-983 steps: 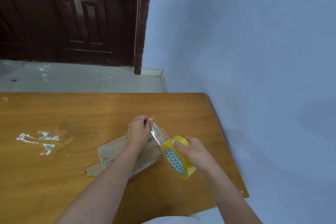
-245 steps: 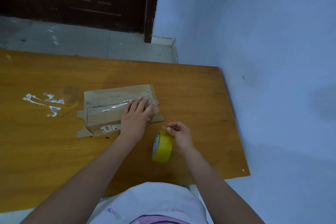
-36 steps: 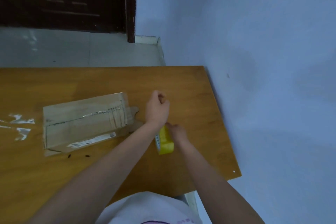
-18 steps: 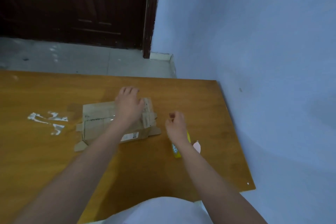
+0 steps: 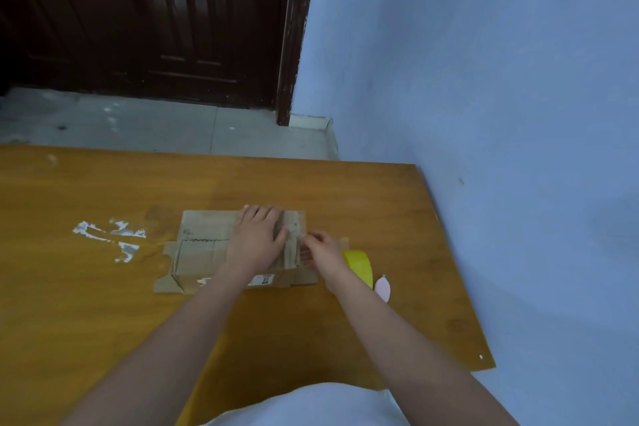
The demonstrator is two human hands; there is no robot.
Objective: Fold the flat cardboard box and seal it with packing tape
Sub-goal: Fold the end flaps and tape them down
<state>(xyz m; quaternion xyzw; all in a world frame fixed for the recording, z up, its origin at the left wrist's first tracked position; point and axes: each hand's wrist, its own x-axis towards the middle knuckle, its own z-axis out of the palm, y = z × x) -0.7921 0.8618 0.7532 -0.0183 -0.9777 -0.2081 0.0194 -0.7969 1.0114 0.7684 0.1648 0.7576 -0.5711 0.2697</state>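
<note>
Since half a second ago, the right hand (image 5: 323,254) has come from beside the tape roll (image 5: 359,266) to the right end of the cardboard box (image 5: 207,245), at about three o'clock from the left hand (image 5: 257,239). Nearest to the person, the yellow roll lies on the wooden table (image 5: 103,322), just right of the box, and a small pink thing (image 5: 383,289) lies beside it. The right fingers are curled and seem to pinch a clear tape piece on the box end. Farther at twelve o'clock, the left hand lies flat with straight fingers and presses the box top. For a good seal, I think the left hand should hold the box firm while the right hand rubs the tape smooth over the edge.
</note>
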